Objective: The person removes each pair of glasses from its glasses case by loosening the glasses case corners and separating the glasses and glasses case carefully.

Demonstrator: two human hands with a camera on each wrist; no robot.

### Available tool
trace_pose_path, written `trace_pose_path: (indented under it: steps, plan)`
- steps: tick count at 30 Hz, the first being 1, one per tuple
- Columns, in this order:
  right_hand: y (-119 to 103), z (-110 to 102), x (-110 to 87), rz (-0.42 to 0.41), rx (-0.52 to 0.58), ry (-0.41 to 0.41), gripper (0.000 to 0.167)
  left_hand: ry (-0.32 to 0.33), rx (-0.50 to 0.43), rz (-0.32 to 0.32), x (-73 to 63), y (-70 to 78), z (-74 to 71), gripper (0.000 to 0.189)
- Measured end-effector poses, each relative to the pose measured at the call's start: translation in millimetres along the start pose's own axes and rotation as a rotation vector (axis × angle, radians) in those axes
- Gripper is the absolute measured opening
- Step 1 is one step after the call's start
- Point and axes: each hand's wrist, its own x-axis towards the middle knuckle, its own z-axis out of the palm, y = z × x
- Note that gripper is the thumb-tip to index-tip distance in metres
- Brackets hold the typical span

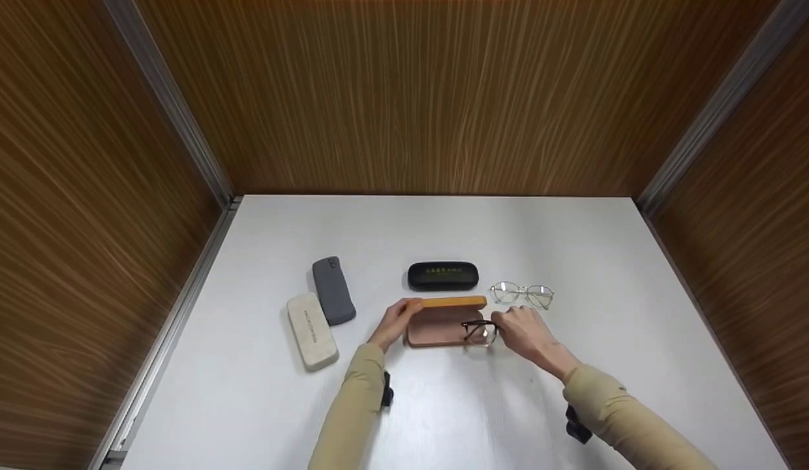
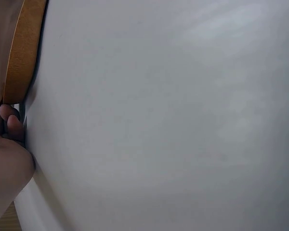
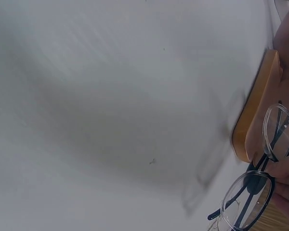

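Evidently the right hand [image 1: 525, 329] pinches the dark glasses [image 1: 481, 322] by the frame, over the right end of the open case [image 1: 437, 331]; too light a pinch could drop them on its rim. The left hand [image 1: 395, 322] holds the left end of the lid [image 1: 453, 302], and a slip there might let it tip onto the lenses. Just behind the right hand lie the clear glasses [image 1: 523, 289], which a careless knuckle could knock.

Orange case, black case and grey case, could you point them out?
Orange case [image 1: 438, 325], head view, on its lining.
Black case [image 1: 443, 275], head view, on its lid.
Grey case [image 1: 334, 291], head view, on its top.
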Motion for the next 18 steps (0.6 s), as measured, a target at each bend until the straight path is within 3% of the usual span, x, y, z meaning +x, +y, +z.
trace_pose_path:
  steps: [10,18]
  plan:
    - [18,-2,-3.7,-0.020,0.013,0.004,0.025,-0.023,0.003,-0.006,-0.6,-0.8,-1.8,0.048]
    - [36,0,-10.9,0.028,-0.008,-0.028,0.023,-0.023,0.027,0.007,0.4,-0.5,-1.5,0.048]
